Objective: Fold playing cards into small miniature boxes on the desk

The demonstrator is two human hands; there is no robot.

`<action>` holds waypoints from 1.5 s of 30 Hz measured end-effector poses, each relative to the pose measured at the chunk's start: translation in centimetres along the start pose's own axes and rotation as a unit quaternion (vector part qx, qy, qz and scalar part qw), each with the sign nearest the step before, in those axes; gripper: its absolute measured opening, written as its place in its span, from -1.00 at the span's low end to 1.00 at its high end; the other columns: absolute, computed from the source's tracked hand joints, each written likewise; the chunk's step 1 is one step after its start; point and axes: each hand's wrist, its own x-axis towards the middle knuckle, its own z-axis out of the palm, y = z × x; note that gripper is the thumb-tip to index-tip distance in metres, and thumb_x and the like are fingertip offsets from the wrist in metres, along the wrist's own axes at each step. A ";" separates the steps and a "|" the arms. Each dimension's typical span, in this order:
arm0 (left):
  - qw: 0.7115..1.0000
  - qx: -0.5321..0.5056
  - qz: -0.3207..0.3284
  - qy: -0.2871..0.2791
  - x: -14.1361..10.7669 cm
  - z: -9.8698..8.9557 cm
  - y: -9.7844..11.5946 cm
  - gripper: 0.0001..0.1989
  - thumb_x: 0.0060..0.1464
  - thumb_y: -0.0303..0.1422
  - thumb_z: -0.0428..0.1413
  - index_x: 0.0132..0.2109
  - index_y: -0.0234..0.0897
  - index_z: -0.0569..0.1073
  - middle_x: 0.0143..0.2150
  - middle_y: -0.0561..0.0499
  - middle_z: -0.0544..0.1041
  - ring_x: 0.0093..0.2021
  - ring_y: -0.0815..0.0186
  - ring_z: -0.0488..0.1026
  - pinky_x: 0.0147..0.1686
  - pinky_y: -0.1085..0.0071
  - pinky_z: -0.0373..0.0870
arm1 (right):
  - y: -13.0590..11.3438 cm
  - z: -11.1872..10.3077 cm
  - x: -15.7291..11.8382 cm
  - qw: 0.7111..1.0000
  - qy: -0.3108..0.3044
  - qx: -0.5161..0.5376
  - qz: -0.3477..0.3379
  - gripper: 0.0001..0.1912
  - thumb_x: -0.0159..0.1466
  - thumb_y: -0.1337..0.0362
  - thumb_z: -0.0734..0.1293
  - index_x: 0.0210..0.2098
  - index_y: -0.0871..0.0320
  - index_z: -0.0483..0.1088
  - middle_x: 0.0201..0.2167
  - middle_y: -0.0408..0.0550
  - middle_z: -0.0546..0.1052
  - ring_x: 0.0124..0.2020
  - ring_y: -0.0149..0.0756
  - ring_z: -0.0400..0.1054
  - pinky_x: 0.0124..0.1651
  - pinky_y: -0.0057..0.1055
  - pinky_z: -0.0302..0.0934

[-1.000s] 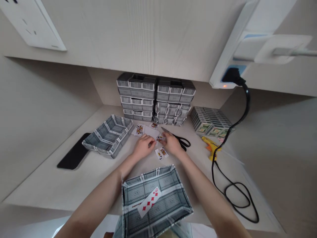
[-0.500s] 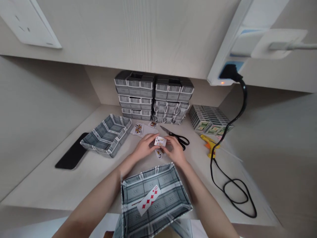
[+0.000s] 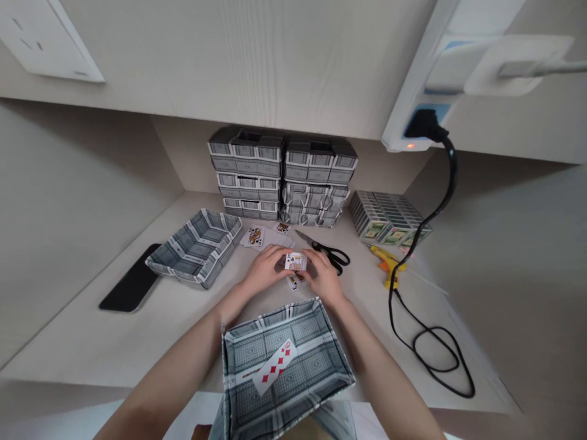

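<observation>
Black-handled metal scissors lie before stacked grey rectangular playing-card boxes and left of the yellow plastic glue gun.

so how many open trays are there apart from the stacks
2. The left tray sits beside the black phone; the near tray, at the bottom of the view, holds a red diamond card. Neither is hidden.

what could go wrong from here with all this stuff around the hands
The right hand holds a card close to the scissors and might brush them. The yellow glue gun seems wired to the power strip, whose light is on; its nozzle may be hot. The near tray between the forearms reaches past the table edge and might get bumped.
</observation>
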 end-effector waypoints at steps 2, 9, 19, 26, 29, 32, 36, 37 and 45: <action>1.000 0.005 -0.001 0.000 0.0 0.1 0.1 -0.56 -0.08 -0.17 0.14 -0.04 -0.22 0.32 -0.12 -0.08 0.42 -0.09 0.21 0.33 -0.09 0.26 0.27 | -0.1 -0.1 0.1 1.000 -0.002 -0.008 0.004 -0.52 0.08 0.33 0.31 0.01 0.04 0.23 -0.08 0.01 0.39 0.00 -0.11 0.22 0.05 -0.13 0.14; 1.000 -0.004 -0.011 0.010 -0.1 0.3 0.4 -0.61 -0.05 -0.19 0.12 -0.07 -0.23 0.33 -0.13 -0.07 0.42 -0.08 0.22 0.33 -0.08 0.26 0.27 | -0.4 -0.2 0.0 0.999 0.029 0.007 0.017 -0.62 0.06 0.33 0.32 -0.11 0.06 0.27 -0.15 0.01 0.41 -0.06 -0.12 0.26 -0.02 -0.15 0.18; 0.999 -0.029 -0.036 0.018 -0.2 0.5 0.7 -0.71 -0.05 -0.23 0.14 -0.17 -0.27 0.38 -0.21 -0.05 0.48 -0.15 0.24 0.38 -0.13 0.28 0.30 | 0.0 0.2 -0.2 0.997 0.056 0.046 0.034 -0.73 0.07 0.35 0.29 -0.20 0.08 0.30 -0.23 -0.04 0.46 -0.14 -0.18 0.33 -0.05 -0.20 0.22; 0.956 -0.224 -0.186 0.038 -0.3 1.5 1.1 -0.70 -0.13 -0.22 0.18 -0.26 -0.32 0.39 -0.31 -0.03 0.54 -0.33 0.32 0.48 -0.29 0.39 0.39 | 0.8 1.4 -0.2 0.955 0.071 0.269 0.103 -0.65 0.04 0.29 0.34 -0.17 0.10 0.25 -0.31 -0.06 0.49 -0.24 -0.27 0.42 -0.15 -0.27 0.33; 0.936 -0.271 -0.219 0.047 -0.1 1.5 1.1 -0.67 -0.20 -0.23 0.22 -0.30 -0.34 0.40 -0.38 -0.03 0.54 -0.37 0.31 0.48 -0.32 0.39 0.39 | 0.8 1.3 0.0 0.940 0.060 0.310 0.125 -0.58 -0.02 0.27 0.39 -0.15 0.12 0.31 -0.26 -0.01 0.48 -0.26 -0.27 0.42 -0.19 -0.32 0.35; 0.915 -0.324 -0.239 0.035 0.1 1.1 1.1 -0.67 -0.24 -0.24 0.24 -0.34 -0.35 0.38 -0.47 0.02 0.52 -0.47 0.35 0.46 -0.39 0.41 0.38 | 0.7 1.0 0.1 0.926 0.022 0.351 0.139 -0.54 -0.04 0.24 0.41 -0.12 0.14 0.36 -0.16 0.04 0.45 -0.27 -0.27 0.42 -0.22 -0.33 0.36; 0.889 -0.381 -0.255 0.022 0.4 1.0 1.2 -0.65 -0.31 -0.25 0.27 -0.38 -0.36 0.37 -0.51 0.05 0.51 -0.51 0.38 0.44 -0.41 0.43 0.37 | 0.5 0.9 0.2 0.903 -0.007 0.387 0.187 -0.51 -0.07 0.21 0.43 -0.13 0.17 0.39 -0.25 0.02 0.51 -0.36 -0.26 0.44 -0.26 -0.30 0.36; 0.884 -0.388 -0.259 0.022 0.5 1.0 1.1 -0.65 -0.32 -0.26 0.28 -0.38 -0.36 0.38 -0.51 0.05 0.51 -0.50 0.38 0.44 -0.40 0.43 0.37 | 0.5 0.9 0.2 0.896 -0.014 0.395 0.203 -0.52 -0.08 0.21 0.43 -0.15 0.19 0.39 -0.33 -0.01 0.53 -0.41 -0.25 0.44 -0.28 -0.29 0.36; 0.870 -0.415 -0.265 0.010 0.5 1.4 0.2 -0.68 -0.29 -0.28 0.27 -0.35 -0.38 0.43 -0.49 0.04 0.51 -0.49 0.40 0.43 -0.38 0.44 0.35 | 0.7 1.1 0.6 0.849 -0.018 0.454 0.269 -0.52 -0.18 0.24 0.48 -0.25 0.22 0.39 -0.48 -0.08 0.54 -0.47 -0.24 0.46 -0.29 -0.29 0.36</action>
